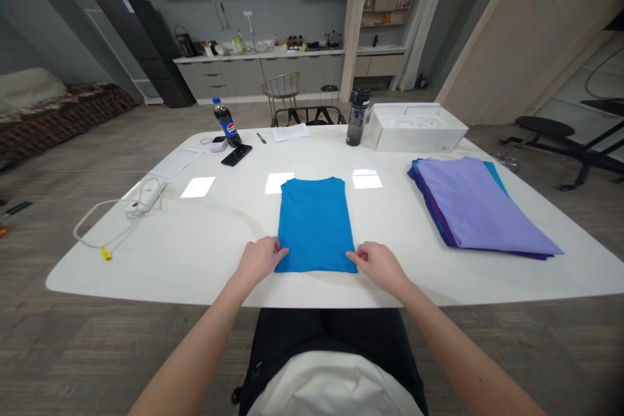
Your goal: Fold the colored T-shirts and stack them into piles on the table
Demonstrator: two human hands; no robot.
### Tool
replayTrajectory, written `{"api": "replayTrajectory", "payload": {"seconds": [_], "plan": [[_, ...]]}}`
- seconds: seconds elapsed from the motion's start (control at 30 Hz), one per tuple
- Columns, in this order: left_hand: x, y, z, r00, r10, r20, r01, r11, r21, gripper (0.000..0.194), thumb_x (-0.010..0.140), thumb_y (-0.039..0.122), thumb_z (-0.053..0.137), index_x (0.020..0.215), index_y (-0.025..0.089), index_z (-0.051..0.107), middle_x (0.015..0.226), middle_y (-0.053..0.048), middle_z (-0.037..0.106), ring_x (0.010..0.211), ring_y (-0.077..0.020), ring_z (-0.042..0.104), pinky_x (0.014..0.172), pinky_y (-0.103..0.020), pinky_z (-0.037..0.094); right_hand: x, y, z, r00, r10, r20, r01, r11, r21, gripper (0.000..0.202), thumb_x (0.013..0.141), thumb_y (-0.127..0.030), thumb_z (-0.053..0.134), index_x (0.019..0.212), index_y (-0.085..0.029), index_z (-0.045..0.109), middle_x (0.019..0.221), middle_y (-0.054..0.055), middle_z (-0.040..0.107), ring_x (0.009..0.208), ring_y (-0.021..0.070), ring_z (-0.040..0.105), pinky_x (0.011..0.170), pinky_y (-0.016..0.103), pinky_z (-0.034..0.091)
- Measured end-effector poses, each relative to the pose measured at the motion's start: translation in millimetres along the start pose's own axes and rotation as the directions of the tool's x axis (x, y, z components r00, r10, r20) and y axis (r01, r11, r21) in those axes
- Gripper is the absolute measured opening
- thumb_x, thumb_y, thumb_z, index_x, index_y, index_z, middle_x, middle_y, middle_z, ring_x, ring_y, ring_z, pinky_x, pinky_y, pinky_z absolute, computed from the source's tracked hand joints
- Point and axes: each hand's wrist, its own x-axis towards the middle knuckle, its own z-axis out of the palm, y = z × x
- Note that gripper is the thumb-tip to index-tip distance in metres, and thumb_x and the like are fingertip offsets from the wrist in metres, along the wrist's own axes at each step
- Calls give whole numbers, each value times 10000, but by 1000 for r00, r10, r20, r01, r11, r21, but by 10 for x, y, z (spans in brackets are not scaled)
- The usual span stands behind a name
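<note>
A blue folded garment, likely a shirt, lies flat on the white table in front of me. Its far edge has a shallow curve like a neckline, with a small corner sticking out on each side. My left hand pinches the left side edge near the close corner, thumb on top of the fabric. On the opposite side edge, at about the same height, my right hand pinches the cloth between thumb and curled fingers. Both hands rest low at the table.
Right of the garment lies a stack of folded purple and blue cloths. Behind it stand a white box and a dark bottle. A cola bottle, a phone and a power strip with its cable are leftward.
</note>
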Motion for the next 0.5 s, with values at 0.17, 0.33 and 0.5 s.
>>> {"api": "replayTrajectory", "payload": {"seconds": [0.17,0.33,0.5], "plan": [[1045,37,-119,967,-82,-242,58,993,-105,509,980,529,478,1361,195,522,1365,-186,599,1231,-351,590,970,-478,456,1014,263,-45,969,153,-195,-141,987,72,518,956,-612,519,1181,-184,704,1062,110,720,1013,255,653,861,333,438],[1965,43,-179,949,-159,-271,108,975,-194,529,975,477,525,1418,194,463,1421,-199,561,1320,-355,530,1049,-498,414,1991,313,-46,914,351,-203,-341,936,81,646,892,-753,509,1191,-216,708,1171,121,699,1137,315,611,949,426,402],[2389,-175,-124,957,-249,-149,189,924,-333,576,844,516,727,1283,197,534,1316,-153,656,1210,-300,623,963,-374,462,2342,355,80,904,314,-291,-328,945,3,557,873,-729,564,1077,-234,715,1111,107,703,1089,314,591,945,455,371]]}}
